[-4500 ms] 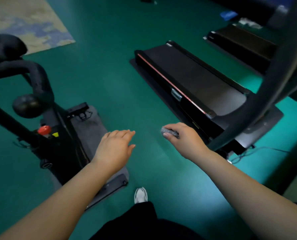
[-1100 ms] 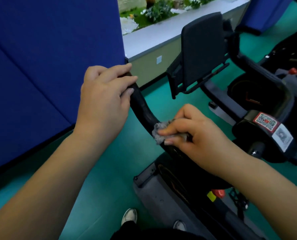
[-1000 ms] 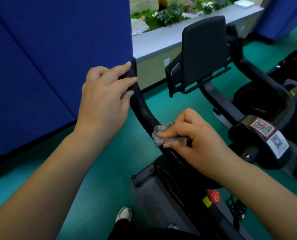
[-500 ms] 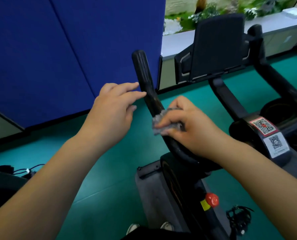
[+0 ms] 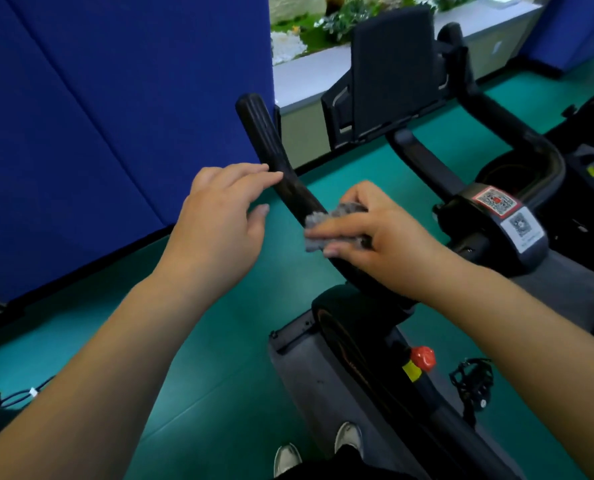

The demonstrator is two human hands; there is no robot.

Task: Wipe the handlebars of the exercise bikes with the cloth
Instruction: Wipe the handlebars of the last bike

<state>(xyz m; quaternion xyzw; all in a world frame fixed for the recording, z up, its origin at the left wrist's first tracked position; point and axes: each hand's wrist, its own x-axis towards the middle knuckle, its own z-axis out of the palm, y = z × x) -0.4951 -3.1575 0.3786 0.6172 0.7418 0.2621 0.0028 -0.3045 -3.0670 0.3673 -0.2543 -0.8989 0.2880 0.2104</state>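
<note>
A black exercise bike stands in front of me. Its left handlebar (image 5: 267,140) rises up and away, ending in a ribbed grip. My right hand (image 5: 375,240) is wrapped around the lower part of that bar and presses a small grey cloth (image 5: 326,226) against it. My left hand (image 5: 219,223) hovers beside the bar's middle with fingers loosely spread; the fingertips touch or nearly touch the bar. The right handlebar (image 5: 510,133) curves off at the upper right. A black screen holder (image 5: 392,64) sits between the two bars.
A blue partition (image 5: 115,98) stands close on the left. Behind the bike runs a grey ledge (image 5: 309,77) with plants. A red knob (image 5: 423,356) and a pedal (image 5: 472,382) sit low on the frame. A QR-code sticker (image 5: 496,202) marks the stem. The floor is green.
My left hand has slid down off the grip's top and loosened its hold, leaving the ribbed end bare. My right hand keeps the cloth on the bar, shifted slightly up along it.
</note>
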